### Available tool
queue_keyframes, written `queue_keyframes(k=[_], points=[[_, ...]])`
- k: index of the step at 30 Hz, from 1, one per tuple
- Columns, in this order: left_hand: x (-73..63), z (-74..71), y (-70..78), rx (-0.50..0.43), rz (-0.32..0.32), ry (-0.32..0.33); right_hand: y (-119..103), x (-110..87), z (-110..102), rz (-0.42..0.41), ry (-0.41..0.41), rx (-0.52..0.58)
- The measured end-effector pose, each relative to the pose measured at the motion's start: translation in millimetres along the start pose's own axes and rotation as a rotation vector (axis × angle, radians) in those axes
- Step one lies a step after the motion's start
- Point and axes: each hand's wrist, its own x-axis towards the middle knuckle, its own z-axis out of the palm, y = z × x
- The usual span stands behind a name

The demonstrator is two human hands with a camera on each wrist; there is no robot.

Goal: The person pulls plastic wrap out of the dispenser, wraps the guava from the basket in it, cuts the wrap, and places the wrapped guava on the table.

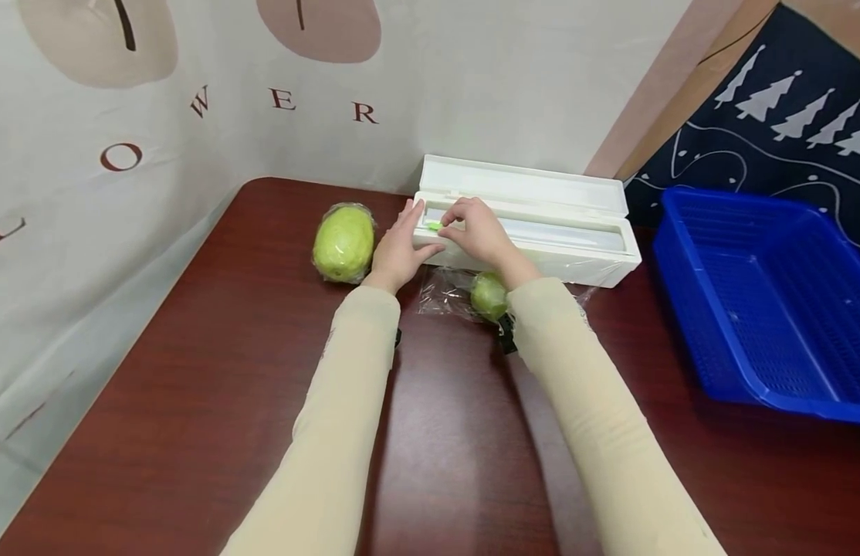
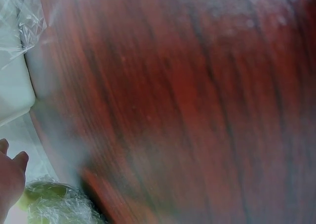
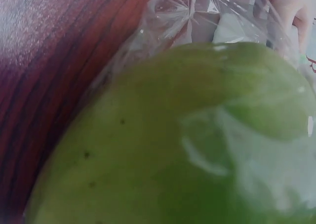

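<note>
A white cling film dispenser stands at the back of the table with its lid raised. Against its left end rests my left hand, fingers extended and thumb stretched along the front. My right hand pinches a small bright green slide cutter at the left of the dispenser's top. Clear film hangs down the front onto the table. A green fruit lies on that film, partly hidden under my right sleeve; the same fruit fills the right wrist view.
Left of my left hand sits a larger green fruit wrapped in film. A blue plastic basket stands at the right. Behind the dispenser hangs a printed cloth. The brown table extends toward me.
</note>
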Motion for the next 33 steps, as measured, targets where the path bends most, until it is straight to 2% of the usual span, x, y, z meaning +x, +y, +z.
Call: queue_keyframes(k=[10, 15, 24, 29, 33], points=[[2.7, -1.9, 4.0, 0.0, -0.004, -0.019, 9, -4.8, -13, 0.014, -0.01, -0.029], [2.3, -4.0, 1.1, -0.02, -0.015, -0.009, 16, -8.8, -16, 0.03, -0.004, 0.003], [-0.8, 0.5, 1.7, -0.044, -0.008, -0.021, 27, -19.2, -16, 0.056, 0.018, 0.064], [-1.2, -0.1, 1.1, -0.046, 0.001, -0.016, 36, -28.8, -28, 0.061, 0.03, 0.056], [-2.0, -1.0, 1.2, -0.05, 0.007, -0.011, 52, -42.2, -43, 0.106, 0.03, 0.044]])
